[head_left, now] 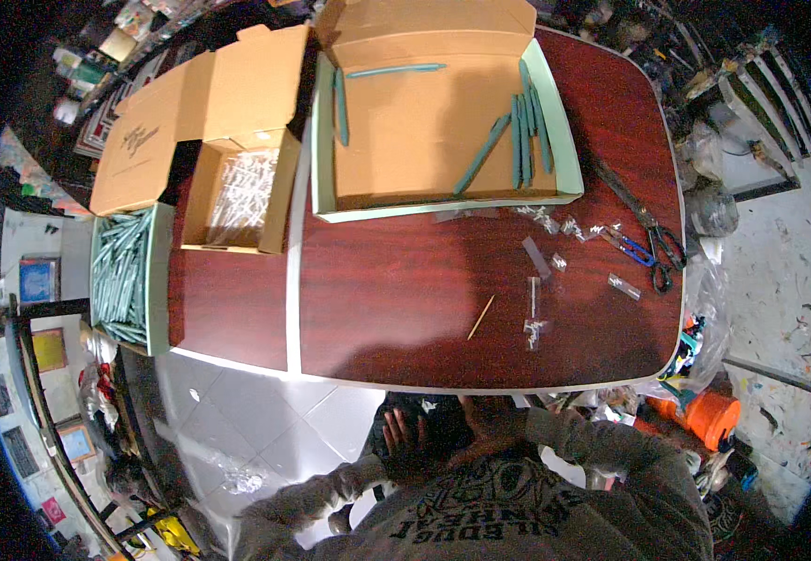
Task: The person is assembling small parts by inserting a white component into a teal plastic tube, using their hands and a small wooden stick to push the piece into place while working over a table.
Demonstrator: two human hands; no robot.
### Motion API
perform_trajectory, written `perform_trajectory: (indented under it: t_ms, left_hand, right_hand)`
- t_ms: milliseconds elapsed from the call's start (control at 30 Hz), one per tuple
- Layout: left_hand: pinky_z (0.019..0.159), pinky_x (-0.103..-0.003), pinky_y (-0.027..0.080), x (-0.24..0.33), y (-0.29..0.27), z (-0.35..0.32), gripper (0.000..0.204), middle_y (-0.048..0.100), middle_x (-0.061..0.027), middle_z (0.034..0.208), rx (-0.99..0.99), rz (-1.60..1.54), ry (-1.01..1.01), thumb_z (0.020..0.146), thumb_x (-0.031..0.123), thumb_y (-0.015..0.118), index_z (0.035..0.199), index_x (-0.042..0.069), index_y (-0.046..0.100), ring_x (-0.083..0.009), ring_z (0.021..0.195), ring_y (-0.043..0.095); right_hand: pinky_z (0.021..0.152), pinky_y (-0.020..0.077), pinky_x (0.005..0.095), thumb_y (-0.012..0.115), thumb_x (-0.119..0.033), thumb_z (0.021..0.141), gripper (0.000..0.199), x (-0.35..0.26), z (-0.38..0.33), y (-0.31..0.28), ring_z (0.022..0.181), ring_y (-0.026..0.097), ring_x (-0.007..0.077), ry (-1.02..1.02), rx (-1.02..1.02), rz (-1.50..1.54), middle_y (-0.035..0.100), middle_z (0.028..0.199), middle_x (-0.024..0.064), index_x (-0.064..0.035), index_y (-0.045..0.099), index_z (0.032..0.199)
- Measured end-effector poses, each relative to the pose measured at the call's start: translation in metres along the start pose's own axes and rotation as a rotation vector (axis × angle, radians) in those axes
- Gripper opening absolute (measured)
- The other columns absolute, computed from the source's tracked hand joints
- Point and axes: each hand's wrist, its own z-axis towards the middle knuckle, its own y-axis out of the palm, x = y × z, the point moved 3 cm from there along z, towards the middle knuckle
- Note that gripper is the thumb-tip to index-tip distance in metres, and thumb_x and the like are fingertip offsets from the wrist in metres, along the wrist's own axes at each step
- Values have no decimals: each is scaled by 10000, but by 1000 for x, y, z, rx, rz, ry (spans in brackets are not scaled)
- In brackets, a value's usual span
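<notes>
Both my hands are low, below the near edge of the dark red table (405,309), close to my chest. My left hand (405,438) has its fingers spread and holds nothing. My right hand (488,423) lies against it in shadow, flat, with nothing seen in it. Nearest on the table are a thin wooden stick (480,318) and small clear plastic pieces (535,329). Farther back stands an open cardboard box with a green rim (443,201) holding several teal sticks (523,131).
Black scissors (656,241) and small blue snips (626,245) lie at the table's right. A small cardboard box of clear plastic parts (237,192) sits at back left. A green tray full of teal sticks (125,271) stands off the left edge. An orange bucket (712,416) is on the floor.
</notes>
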Motion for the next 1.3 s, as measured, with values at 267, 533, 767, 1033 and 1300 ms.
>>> perform_trajectory:
  t_ms: [267, 533, 767, 1033, 1300]
  left_hand:
    - [1076, -531, 373, -34, -82, 63, 594, 484, -321, 1378, -417, -130, 332, 967, 401, 512, 1394, -9, 466, -451, 1291, 472]
    - [811, -385, 564, -46, -252, 224, 404, 692, -145, 1153, -335, -826, 41, 930, 117, 663, 1320, 43, 591, -298, 998, 689]
    - [681, -402, 562, 4, -214, 342, 246, 693, -118, 986, 537, -190, 122, 933, 218, 688, 1157, 122, 722, -309, 805, 688]
    - [565, -376, 539, 16, -203, 360, 121, 652, -51, 936, 631, -94, 200, 948, 242, 667, 1018, 163, 726, -258, 720, 677]
    - [568, -402, 530, 22, -213, 357, 214, 649, -56, 906, 533, -184, 171, 921, 349, 696, 966, 140, 688, -287, 726, 679]
  right_hand:
    - [1205, 145, 522, 675, -651, 817, 1149, -24, 3, -37, 1493, 84, 448, 38, -21, 38, 54, 1600, 320, -3, 82, 1557]
    - [680, 545, 373, 755, -154, 867, 198, -106, 4, -272, 727, 669, 284, 337, 747, -256, 670, 852, 146, -25, 662, 986]
    - [655, 542, 463, 712, -151, 866, 225, -38, 17, -235, 780, 656, 392, 526, 1083, -525, 635, 906, 190, -44, 611, 1037]
    - [684, 533, 438, 692, -27, 866, 275, -24, -8, -221, 837, 663, 395, 382, 1270, -178, 654, 947, 193, -55, 617, 1130]
    - [845, 538, 361, 675, -81, 919, 196, -46, -136, -214, 924, 685, 259, 497, 1440, -64, 703, 1091, 116, -38, 639, 1106]
